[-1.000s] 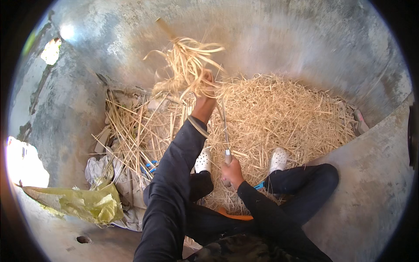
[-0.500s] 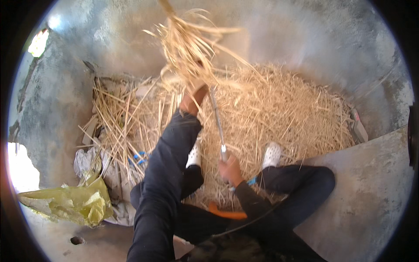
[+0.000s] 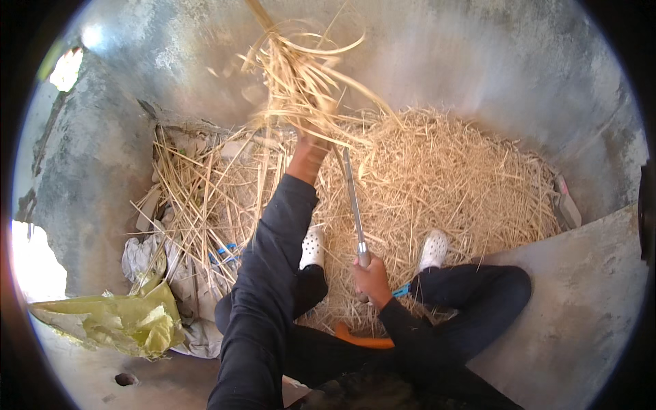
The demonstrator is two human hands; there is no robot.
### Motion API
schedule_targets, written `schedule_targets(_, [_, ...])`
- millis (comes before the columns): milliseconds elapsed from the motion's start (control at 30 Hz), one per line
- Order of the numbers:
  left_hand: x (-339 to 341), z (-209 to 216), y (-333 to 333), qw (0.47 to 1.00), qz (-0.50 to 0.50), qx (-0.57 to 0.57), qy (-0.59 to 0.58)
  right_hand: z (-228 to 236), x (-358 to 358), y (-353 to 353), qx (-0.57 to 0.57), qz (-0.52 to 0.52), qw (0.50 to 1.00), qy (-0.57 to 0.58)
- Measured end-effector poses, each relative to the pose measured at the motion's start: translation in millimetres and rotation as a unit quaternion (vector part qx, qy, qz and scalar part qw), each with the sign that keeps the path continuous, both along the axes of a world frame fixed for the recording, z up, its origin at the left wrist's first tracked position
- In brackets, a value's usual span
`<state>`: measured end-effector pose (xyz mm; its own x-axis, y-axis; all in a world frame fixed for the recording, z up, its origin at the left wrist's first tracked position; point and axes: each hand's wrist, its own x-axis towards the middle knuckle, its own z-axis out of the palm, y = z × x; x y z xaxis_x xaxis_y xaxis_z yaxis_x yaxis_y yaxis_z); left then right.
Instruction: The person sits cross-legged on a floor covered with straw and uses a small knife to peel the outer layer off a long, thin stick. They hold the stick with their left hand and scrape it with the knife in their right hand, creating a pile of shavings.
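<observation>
My left hand, arm stretched forward, is closed around a bundle of dry straw. The bundle's loose, bent strands fan out above and around the fist, and its stalks run up past the top edge. In my right hand, lower and nearer me, is a long narrow-bladed tool with a grey handle and a bright metal collar. Its blade points up toward the bundle, just right of my left hand. Straw crosses near the blade's far end, so I cannot tell whether it is a knife or a sickle.
Cut straw heaps across the floor between concrete walls. Longer stalks lie at the left beside a crumpled yellow sack. My white clogs stand on the straw's near side. An orange curved object lies close to me.
Both hands have shifted slightly right in the view, along with the surroundings. My right hand is a little lower with the tool. The straw's loose strands have swung and changed shape.
</observation>
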<state>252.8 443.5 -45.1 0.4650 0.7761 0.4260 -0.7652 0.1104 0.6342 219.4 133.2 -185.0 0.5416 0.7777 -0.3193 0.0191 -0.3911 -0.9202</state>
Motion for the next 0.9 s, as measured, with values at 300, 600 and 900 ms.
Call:
schedule_targets(300, [-9.6, -11.5, -29.0, 0.985, 0.060, -0.061, 0.151, 45.3, 0.4, 48.4, 0.160, -0.087, 0.978, -0.107])
schedule_targets(600, [-11.7, -16.6, 0.7, 0.980, -0.024, 0.196, 0.013, 20.0, 24.4, -2.6, -0.053, 0.007, 0.981, 0.185])
schedule_targets(900, [-3.2, 27.3, -35.0, 0.982, 0.042, 0.094, 0.156, -17.8, 0.8, 49.2, 0.080, -0.036, 0.989, -0.115])
